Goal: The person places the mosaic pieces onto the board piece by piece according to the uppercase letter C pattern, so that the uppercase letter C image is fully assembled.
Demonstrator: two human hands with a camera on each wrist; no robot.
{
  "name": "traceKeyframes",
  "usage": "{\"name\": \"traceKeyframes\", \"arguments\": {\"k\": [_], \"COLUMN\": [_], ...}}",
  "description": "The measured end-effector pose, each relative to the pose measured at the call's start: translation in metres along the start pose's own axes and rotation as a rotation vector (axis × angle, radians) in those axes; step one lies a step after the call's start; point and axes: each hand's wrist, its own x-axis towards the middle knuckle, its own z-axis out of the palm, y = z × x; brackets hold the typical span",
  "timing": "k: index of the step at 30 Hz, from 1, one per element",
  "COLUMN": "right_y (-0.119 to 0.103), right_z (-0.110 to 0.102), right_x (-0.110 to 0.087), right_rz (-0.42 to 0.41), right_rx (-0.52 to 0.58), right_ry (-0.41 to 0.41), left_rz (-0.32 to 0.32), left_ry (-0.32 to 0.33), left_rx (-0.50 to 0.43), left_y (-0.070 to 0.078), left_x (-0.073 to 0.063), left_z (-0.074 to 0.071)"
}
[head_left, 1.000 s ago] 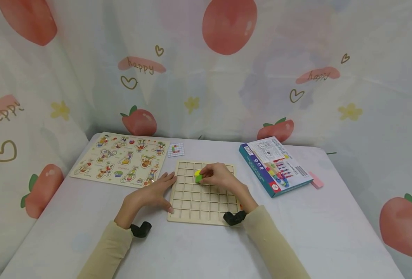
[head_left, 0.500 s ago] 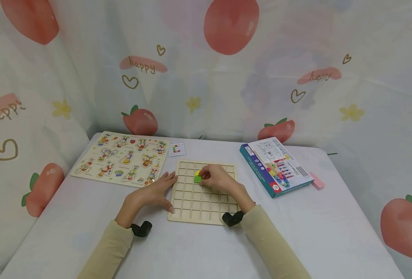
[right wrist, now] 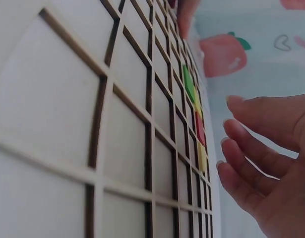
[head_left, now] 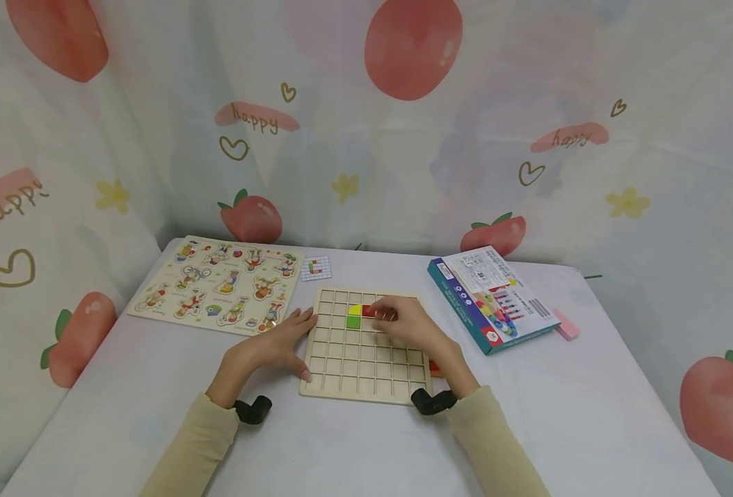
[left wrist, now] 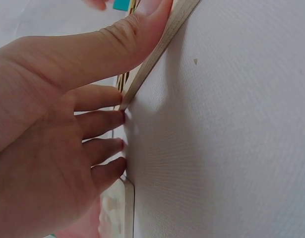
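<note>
A square wooden grid board (head_left: 340, 366) lies on the white-covered table. My left hand (head_left: 272, 347) rests at its left side, fingers straight against the edge and thumb (left wrist: 137, 37) on the rim near the front corner. In the grid's upper part sit a green piece (head_left: 353, 322), a yellow piece with a rounded corner (head_left: 355, 310) and a red piece (head_left: 368, 310). Another yellow piece (right wrist: 202, 157) beyond the red one is hidden by my right hand (head_left: 406, 323) in the head view. That hand hovers over the board, fingers loosely bent and holding nothing.
A small pattern card (head_left: 316, 268) lies behind the board. To its left is a picture puzzle board (head_left: 205, 286). A flat box (head_left: 493, 297) lies at the right, with a pink block (head_left: 567, 325) beside it. Something orange (head_left: 435, 368) shows at the grid board's right edge.
My right hand has let go of the green piece and moved right, uncovering the green, yellow and red pieces. My left hand has stayed at the board's edge.
</note>
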Motion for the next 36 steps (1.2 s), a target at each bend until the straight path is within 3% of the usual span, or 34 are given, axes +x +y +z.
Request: {"name": "traceKeyframes", "arguments": {"k": [9,20,36], "right_y": [0.018,0.038,0.067], "right_z": [-0.016,-0.036,-0.051], "right_x": [-0.026,-0.043,-0.053], "right_rz": [0.068,0.133,0.244], "right_rx": [0.064,0.024,0.045], "right_ry": [0.093,0.113,-0.059], "left_rz": [-0.009,-0.012,-0.005], "left_ry": [-0.003,0.006,-0.001], "left_rx": [0.011,0.005,0.008], "left_y": [0.001,0.001,0.0], "left_x": [0.001,0.0,0.0], "left_z": [0.001,0.0,0.0]}}
